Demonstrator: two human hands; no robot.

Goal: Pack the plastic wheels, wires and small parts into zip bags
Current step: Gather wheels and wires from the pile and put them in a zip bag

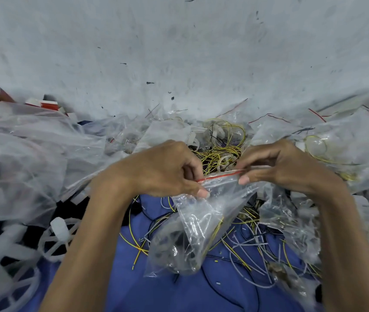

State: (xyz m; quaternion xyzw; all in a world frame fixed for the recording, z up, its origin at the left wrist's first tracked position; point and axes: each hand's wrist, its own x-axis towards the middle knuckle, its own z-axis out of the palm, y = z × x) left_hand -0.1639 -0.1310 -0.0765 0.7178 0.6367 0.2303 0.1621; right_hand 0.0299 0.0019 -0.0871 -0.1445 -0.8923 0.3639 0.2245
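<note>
Over the blue cloth (179,293), centre: a clear, crinkly zip bag (199,226) hangs from its red zip strip (219,176). The left hand (163,167) has its fingers pinching the strip's left end, and the right hand (284,163) pinches the right end. Thin yellow and grey wires (253,246) lie strewn beneath. White spoked plastic wheels (55,239) sit lower left. Filmy bag heaps (32,149) crowd both sides.

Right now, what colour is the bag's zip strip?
Red. The strip on the bag shows best in head view.

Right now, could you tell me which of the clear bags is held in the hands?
The zip bag with the red strip: left hand and right hand pinch its top; the other bags lie loose around.
</note>
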